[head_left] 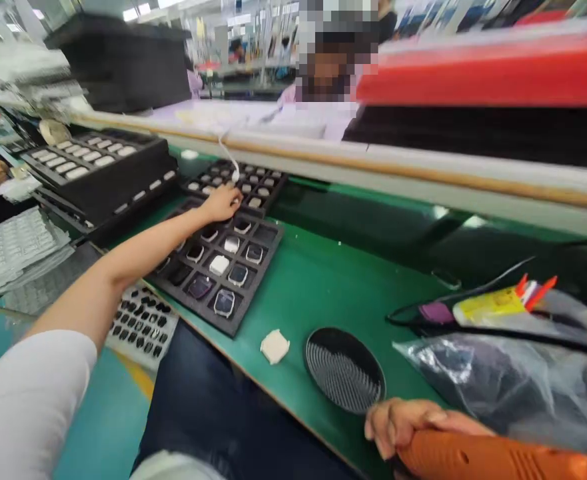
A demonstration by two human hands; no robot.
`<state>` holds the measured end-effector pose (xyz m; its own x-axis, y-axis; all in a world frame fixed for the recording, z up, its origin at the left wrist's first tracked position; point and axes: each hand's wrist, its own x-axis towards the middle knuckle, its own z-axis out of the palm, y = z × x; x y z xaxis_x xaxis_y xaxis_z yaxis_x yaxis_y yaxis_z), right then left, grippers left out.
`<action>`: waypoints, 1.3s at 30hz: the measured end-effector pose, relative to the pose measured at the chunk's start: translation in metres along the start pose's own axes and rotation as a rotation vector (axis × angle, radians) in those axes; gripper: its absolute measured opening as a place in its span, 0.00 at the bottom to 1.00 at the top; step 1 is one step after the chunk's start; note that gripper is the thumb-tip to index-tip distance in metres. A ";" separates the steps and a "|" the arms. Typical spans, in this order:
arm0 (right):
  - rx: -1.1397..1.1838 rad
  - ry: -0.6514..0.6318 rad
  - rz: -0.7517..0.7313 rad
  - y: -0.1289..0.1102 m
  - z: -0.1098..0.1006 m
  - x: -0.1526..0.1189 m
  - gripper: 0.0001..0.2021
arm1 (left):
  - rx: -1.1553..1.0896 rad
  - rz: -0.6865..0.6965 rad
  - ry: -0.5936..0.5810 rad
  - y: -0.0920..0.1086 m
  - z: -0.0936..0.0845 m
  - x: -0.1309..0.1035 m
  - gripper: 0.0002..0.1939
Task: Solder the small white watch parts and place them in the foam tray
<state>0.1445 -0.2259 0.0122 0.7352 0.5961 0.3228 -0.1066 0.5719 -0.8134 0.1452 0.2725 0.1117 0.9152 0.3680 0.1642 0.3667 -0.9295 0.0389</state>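
Left hand (222, 202) outstretched, fingers resting spread on black tray (268, 241); right hand (408, 423) grips orange tool (493, 457), lying left-right.

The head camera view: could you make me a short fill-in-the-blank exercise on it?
1. The left hand rests on the black compartmented ____.
2. The right hand holds a tool with an ____ handle.
3. The small white square pad lies on the ____ table top.
4. Beside the pad lies a black ribbed ____-shaped disc.

Missing words: tray; orange; green; round
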 end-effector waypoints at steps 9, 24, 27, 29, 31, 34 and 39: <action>-0.237 0.180 -0.206 -0.006 0.045 0.004 0.26 | -0.091 0.523 0.021 0.158 0.012 -0.214 0.13; -0.303 0.423 -0.199 -0.020 0.091 0.025 0.22 | -0.407 0.423 0.140 0.199 0.060 -0.278 0.08; -0.323 0.430 -0.166 -0.013 0.091 0.022 0.22 | -0.507 0.422 0.178 0.201 0.069 -0.278 0.07; -0.343 0.421 -0.129 -0.013 0.090 0.019 0.22 | -0.553 0.409 0.197 0.202 0.072 -0.277 0.06; -0.367 0.406 -0.097 -0.014 0.088 0.017 0.22 | -0.572 0.405 0.207 0.202 0.073 -0.276 0.05; -0.402 0.409 -0.090 -0.015 0.087 0.016 0.21 | -0.579 0.410 0.215 0.202 0.073 -0.275 0.06; -0.449 0.405 -0.085 -0.013 0.087 0.015 0.20 | -0.590 0.410 0.209 0.202 0.072 -0.275 0.07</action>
<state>0.0990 -0.1752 0.0699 0.9342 0.2467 0.2579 0.1918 0.2624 -0.9457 -0.0205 -0.0153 0.0029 0.8868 0.0313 0.4612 -0.2015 -0.8718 0.4465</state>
